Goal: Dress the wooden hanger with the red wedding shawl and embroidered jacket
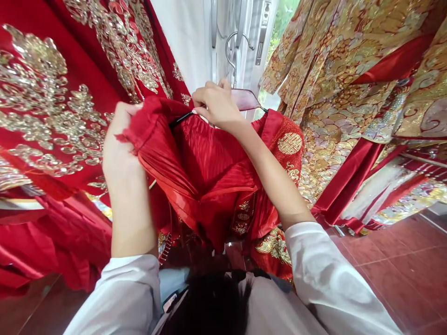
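Note:
A red pleated garment (209, 172) with gold embroidery hangs from a clothes hanger (244, 97) with a metal hook, straight in front of me at chest height. My left hand (120, 144) is closed on the bunched red waistband at the garment's left end. My right hand (216, 104) is closed on the hanger's dark bar at the top of the garment, fingers curled over it. Both forearms are bare below white sleeves.
A red robe with heavy gold and silver embroidery (52, 107) hangs on the left. A gold-patterned robe with red lining (352, 83) hangs on the right. A white window frame (244, 32) stands behind. Red floor tiles (401, 274) lie at lower right.

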`<move>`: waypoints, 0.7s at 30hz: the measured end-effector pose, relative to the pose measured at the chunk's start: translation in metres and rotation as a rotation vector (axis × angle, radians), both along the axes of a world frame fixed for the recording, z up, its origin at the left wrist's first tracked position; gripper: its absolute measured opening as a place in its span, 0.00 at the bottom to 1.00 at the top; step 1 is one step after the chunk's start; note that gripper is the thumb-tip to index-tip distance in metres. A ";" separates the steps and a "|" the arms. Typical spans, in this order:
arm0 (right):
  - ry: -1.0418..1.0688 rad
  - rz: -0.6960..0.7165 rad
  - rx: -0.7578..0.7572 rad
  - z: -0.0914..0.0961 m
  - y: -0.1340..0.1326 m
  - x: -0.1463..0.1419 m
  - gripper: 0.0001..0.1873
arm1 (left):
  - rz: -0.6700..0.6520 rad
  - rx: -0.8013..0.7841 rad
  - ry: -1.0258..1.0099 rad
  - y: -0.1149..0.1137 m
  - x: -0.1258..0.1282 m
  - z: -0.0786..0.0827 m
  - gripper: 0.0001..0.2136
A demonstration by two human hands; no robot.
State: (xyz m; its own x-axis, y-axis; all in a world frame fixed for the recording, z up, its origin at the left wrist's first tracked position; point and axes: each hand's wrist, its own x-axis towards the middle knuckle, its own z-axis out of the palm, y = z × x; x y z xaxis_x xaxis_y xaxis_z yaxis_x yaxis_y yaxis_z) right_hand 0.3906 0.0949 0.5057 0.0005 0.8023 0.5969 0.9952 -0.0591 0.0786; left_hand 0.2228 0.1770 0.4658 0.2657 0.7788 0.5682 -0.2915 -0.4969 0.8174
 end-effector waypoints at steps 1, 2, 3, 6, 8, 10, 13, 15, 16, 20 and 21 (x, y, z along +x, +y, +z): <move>0.018 0.000 0.010 -0.001 0.003 0.001 0.10 | -0.011 -0.007 -0.082 -0.004 0.001 0.007 0.10; 0.042 0.008 0.020 -0.002 0.006 0.002 0.11 | -0.033 -0.010 -0.148 -0.009 0.001 0.015 0.11; 0.073 0.021 0.029 -0.003 0.009 0.003 0.11 | -0.067 -0.002 -0.191 -0.015 0.002 0.022 0.11; 0.148 0.065 0.056 -0.007 0.014 0.007 0.11 | -0.203 0.029 -0.170 -0.035 0.006 0.034 0.08; 0.122 0.039 0.050 -0.006 0.014 0.007 0.08 | -0.267 0.050 -0.084 -0.049 0.011 0.027 0.06; 0.045 -0.032 0.018 -0.003 0.013 0.006 0.04 | -0.311 0.071 0.090 -0.060 0.020 0.005 0.07; -0.034 -0.041 -0.021 -0.001 0.004 0.003 0.08 | -0.233 0.174 0.366 -0.068 0.034 -0.047 0.12; -0.029 0.025 0.038 -0.011 -0.015 0.000 0.13 | -0.051 0.248 0.416 -0.070 0.040 -0.084 0.14; -0.017 0.042 0.105 -0.022 -0.030 -0.002 0.15 | 0.032 0.259 0.433 -0.069 0.041 -0.101 0.14; 0.155 -0.258 0.526 -0.112 -0.105 -0.012 0.18 | 0.178 0.221 0.511 -0.067 0.030 -0.154 0.09; 0.242 -0.402 0.617 -0.141 -0.121 -0.012 0.19 | 0.200 0.212 0.510 -0.067 0.026 -0.161 0.08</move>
